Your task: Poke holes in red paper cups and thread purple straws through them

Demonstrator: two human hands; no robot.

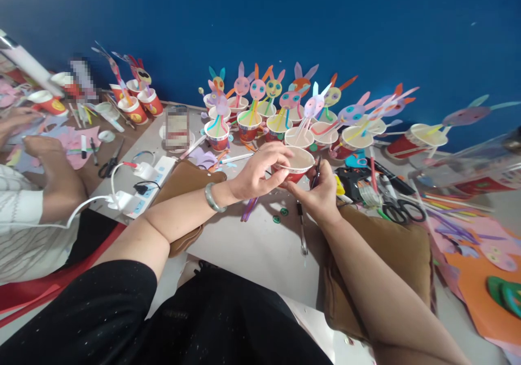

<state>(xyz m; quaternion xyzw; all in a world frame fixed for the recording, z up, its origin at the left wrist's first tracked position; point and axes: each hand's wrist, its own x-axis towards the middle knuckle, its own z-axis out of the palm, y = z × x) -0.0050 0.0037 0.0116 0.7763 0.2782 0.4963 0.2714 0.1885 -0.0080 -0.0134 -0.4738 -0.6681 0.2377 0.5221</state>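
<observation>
A red paper cup [298, 161] with a white rim is held between my two hands above the table. My left hand [262, 172] pinches the cup's left side near the rim. At its right side and underneath is my right hand [319, 191], its fingers closed round the cup. A thin dark pen-like thing [315, 174] shows between the right fingers, partly hidden. Just beyond the cup stand several paper cups [299, 136] with paper rabbit heads on coloured straws. Below the hands lie a pen [302, 226], small green paper pieces [280, 216] and purple straws [249, 210].
Brown cushions [382, 267] flank me. Scissors [402, 210], tape and straws lie to the right, with orange paper [480, 278]. A power strip [150, 186] with white cables is on the left, beside another person's arm [61, 175]. A blue wall [260, 23] rises behind.
</observation>
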